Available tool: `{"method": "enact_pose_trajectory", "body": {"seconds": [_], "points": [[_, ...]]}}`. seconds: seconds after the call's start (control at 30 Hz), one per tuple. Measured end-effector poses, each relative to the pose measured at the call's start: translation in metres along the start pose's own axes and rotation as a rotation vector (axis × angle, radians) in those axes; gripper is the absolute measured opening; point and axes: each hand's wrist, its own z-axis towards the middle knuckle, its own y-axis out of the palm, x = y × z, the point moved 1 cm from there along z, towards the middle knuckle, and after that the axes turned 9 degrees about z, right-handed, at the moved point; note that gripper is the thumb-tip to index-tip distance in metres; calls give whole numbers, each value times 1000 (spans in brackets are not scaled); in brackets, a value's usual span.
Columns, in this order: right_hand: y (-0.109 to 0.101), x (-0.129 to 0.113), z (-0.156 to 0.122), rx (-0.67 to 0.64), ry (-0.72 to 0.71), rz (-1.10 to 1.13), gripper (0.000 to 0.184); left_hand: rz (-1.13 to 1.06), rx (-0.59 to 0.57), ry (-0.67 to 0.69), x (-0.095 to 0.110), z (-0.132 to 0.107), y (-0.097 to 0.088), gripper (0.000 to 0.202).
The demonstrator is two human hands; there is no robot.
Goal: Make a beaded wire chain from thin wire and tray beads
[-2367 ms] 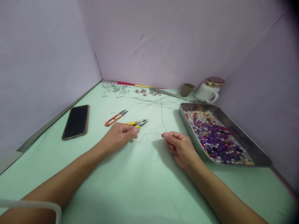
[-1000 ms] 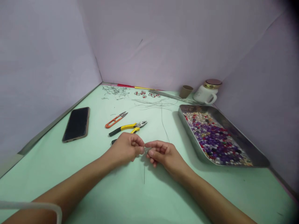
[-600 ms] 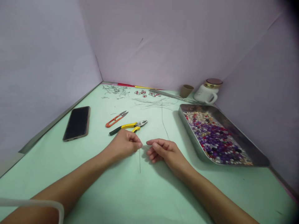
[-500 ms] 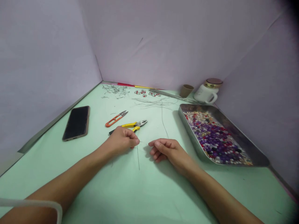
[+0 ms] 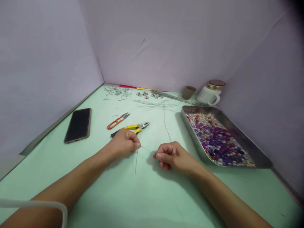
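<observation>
My left hand (image 5: pixel 124 145) rests on the green table, fingers pinched on a thin wire (image 5: pixel 136 160) that hangs down toward me. A short stretch of this wire runs from that pinch to my right hand (image 5: pixel 171 155), which is curled shut on its other end. Just behind my left hand lie yellow-handled pliers (image 5: pixel 133 128) and orange thread snips (image 5: pixel 117 120).
A metal tray (image 5: pixel 244 144) of mixed purple, white and red beads sits at the right. A dark phone (image 5: pixel 78 124) lies at the left. Loose wires (image 5: pixel 156 103), small beaded pieces (image 5: pixel 142 93), a brown cup (image 5: pixel 189 92) and a lidded white mug (image 5: pixel 210 92) stand along the back wall.
My right hand, half open half a second ago, has closed on the wire's end. The hanging wire has swung slightly left. My left hand keeps its pinch in place.
</observation>
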Motion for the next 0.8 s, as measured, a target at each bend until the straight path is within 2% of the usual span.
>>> {"method": "enact_pose_trajectory", "body": {"seconds": [0.13, 0.23, 0.33, 0.43, 0.57, 0.8], "points": [[-9, -1, 2, -41, -4, -59, 24, -46, -11, -3, -1, -1, -3, 10], [-13, -5, 1, 19, -103, -170, 22, -78, -57, -27, 1, -4, -5, 9], [-8, -9, -3, 116, -236, -347, 20, -89, -85, -30, 1, -6, -3, 10], [3, -6, -5, 121, -332, -485, 17, -74, -114, 17, -2, -6, 3, 11], [12, 2, -3, 96, -328, -521, 14, -48, -131, 36, -5, -6, 13, 10], [5, 5, 2, 108, -227, -499, 15, -40, -90, 34, -3, -3, 12, 10]]}}
